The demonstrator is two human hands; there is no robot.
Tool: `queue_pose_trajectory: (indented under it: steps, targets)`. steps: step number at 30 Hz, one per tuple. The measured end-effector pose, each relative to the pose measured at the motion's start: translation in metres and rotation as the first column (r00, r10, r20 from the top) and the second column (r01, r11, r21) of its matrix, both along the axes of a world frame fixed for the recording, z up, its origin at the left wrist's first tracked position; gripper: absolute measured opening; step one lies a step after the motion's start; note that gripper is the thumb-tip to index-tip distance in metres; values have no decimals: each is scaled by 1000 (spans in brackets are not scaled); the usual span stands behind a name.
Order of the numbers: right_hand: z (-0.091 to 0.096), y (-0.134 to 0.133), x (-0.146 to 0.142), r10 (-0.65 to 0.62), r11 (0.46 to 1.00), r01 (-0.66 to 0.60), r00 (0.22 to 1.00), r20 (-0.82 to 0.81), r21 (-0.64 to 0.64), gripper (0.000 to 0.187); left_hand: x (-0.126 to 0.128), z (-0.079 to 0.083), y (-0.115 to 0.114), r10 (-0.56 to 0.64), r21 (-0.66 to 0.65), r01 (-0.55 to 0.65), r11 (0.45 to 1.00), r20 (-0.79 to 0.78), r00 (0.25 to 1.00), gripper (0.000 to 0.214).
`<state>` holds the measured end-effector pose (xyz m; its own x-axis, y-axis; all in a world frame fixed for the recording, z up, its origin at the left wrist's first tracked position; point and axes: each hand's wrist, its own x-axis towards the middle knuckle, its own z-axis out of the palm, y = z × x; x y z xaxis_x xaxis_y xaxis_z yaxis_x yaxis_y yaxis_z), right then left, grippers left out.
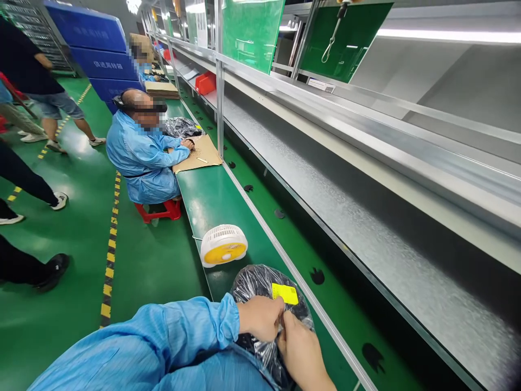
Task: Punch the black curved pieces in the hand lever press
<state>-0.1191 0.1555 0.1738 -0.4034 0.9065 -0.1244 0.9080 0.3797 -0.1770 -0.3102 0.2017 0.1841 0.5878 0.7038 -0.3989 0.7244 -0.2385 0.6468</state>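
Observation:
A clear plastic bag [254, 279] packed with black items lies on the green bench right in front of me. A yellow label [285, 294] is stuck on its upper side. My left hand [261, 317], in a blue sleeve, is closed with its fingertips pinching the gathered plastic just below the label. Close against it, my right hand [302, 347] is also closed on the plastic, thumb and finger pressed together. The two hands meet at the same spot, and the exact bit between the fingertips is mostly hidden.
A white and yellow fan [223, 247] stands on the green bench [199, 198] beyond the bag. Farther along, a co-worker in blue [138, 146] sits on a red stool [158, 210] at a cardboard sheet [207, 149]. A metal conveyor [325, 179] runs along the right. People stand at left.

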Motion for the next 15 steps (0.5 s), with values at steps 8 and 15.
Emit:
queue_pose_trajectory:
  steps: [8, 15]
  targets:
    - [7, 10, 0, -71, 996, 76, 992, 103, -52, 8, 0, -6, 7, 100, -6, -100, 995, 124, 987, 38]
    - [2, 9, 12, -100, 990, 105, 994, 53, -96, 6, -1, -20, 15, 105, -101, -81, 992, 261, 960, 35]
